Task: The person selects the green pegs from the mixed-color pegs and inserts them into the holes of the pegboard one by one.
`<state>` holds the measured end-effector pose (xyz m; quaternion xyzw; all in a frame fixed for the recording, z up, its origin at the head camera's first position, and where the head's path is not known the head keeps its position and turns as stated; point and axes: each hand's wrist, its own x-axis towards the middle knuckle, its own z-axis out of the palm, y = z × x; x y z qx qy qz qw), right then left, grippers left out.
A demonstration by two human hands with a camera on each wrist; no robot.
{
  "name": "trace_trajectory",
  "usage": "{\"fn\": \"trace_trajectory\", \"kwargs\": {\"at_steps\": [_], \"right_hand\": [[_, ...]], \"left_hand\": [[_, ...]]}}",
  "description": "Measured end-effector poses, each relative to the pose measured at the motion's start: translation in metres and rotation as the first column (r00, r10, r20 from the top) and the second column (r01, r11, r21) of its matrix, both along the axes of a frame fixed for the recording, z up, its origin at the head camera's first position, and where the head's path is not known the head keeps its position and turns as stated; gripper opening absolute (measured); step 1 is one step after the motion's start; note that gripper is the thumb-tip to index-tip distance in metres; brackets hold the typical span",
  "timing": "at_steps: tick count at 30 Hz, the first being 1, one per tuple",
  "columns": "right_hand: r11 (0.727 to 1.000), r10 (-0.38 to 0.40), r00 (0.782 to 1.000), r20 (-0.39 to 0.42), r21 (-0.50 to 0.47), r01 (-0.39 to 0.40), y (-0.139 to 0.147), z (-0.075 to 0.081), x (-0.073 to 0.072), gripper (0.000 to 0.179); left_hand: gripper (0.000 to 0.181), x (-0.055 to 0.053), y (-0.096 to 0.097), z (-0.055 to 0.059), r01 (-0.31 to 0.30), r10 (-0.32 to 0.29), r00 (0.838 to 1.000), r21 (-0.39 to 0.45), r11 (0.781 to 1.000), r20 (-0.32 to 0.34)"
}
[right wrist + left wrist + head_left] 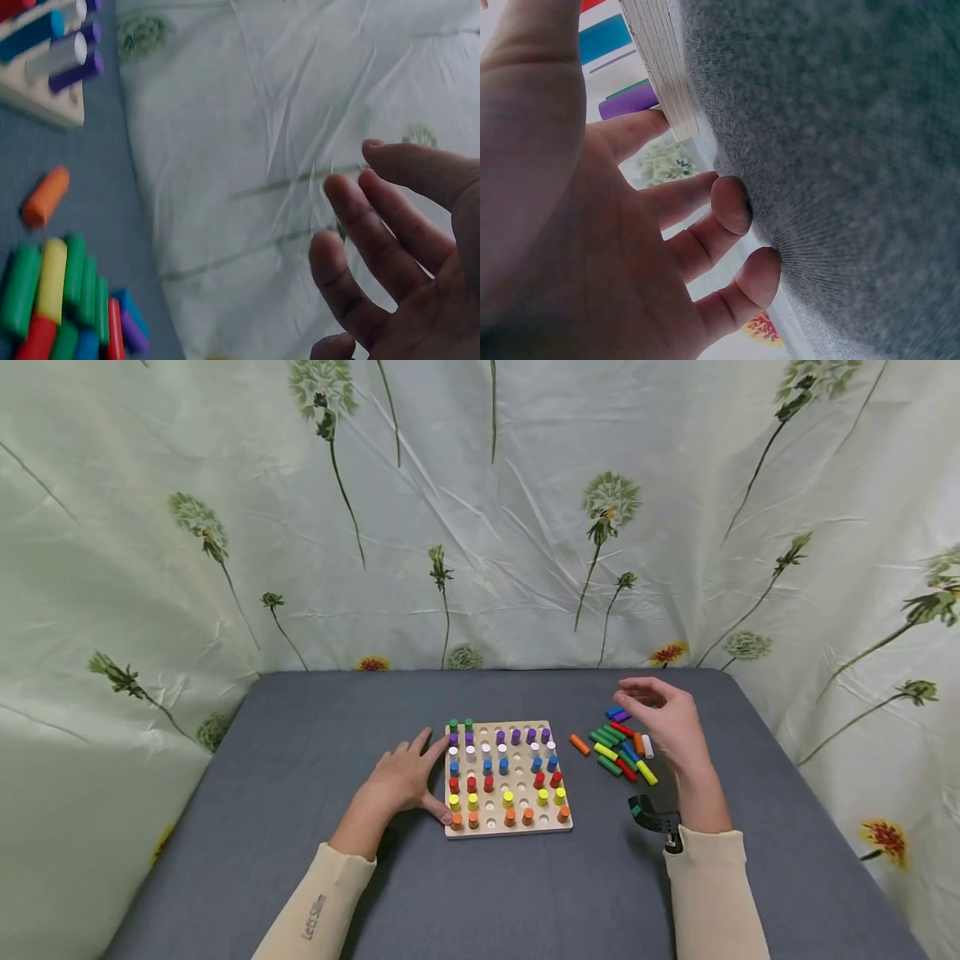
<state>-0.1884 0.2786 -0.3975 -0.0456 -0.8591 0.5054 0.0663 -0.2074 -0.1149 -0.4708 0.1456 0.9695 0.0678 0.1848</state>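
Note:
A wooden pegboard point(517, 834) lies flat on the table, carrying rows of coloured pegs: orange in front, then yellow, red, blue, white, purple and two green pegs at the back left. Between them several holes are bare. My left hand point(397, 781) spreads along the board's left side, thumb at the front corner and index finger by the back; in the left wrist view the index fingertip touches the board's edge point(656, 67), other fingers on the cloth. Raised over the loose pegs, my right hand point(671, 722) has loosely bent fingers point(367, 225) with nothing between them.
Right of the board lies a pile of loose pegs, among them a yellow peg point(647, 772), a white peg point(648, 746) and several green ones. One orange peg point(580, 744) lies apart, nearer the board. A flower-patterned curtain point(510, 568) hangs behind the grey table point(480, 902).

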Motion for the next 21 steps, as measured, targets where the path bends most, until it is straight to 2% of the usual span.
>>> {"fn": "trace_trajectory", "kwargs": {"at_steps": [6, 10, 15, 21], "right_hand": [[0.987, 0.024, 0.993, 0.116, 0.158, -0.042, 0.022, -0.01, 0.001, 0.045], [0.962, 0.061, 0.972, 0.226, 0.245, -0.118, 0.032, -0.018, -0.002, 0.038], [0.936, 0.111, 0.93, 0.349, 0.279, -0.216, 0.036, -0.028, -0.006, 0.03], [0.921, 0.089, 0.914, 0.396, 0.316, -0.226, 0.038, -0.038, -0.009, 0.025]], "left_hand": [[0.134, 0.001, -0.001, 0.0, 0.008, -0.008, 1.0, 0.01, 1.0, -0.004], [0.134, 0.001, -0.001, 0.001, 0.014, -0.014, 1.0, 0.007, 1.0, -0.009], [0.134, 0.001, -0.001, 0.002, 0.006, -0.006, 1.0, 0.009, 1.0, -0.005], [0.134, 0.002, 0.0, 0.002, 0.01, -0.01, 1.0, 0.013, 1.0, -0.009]]}}
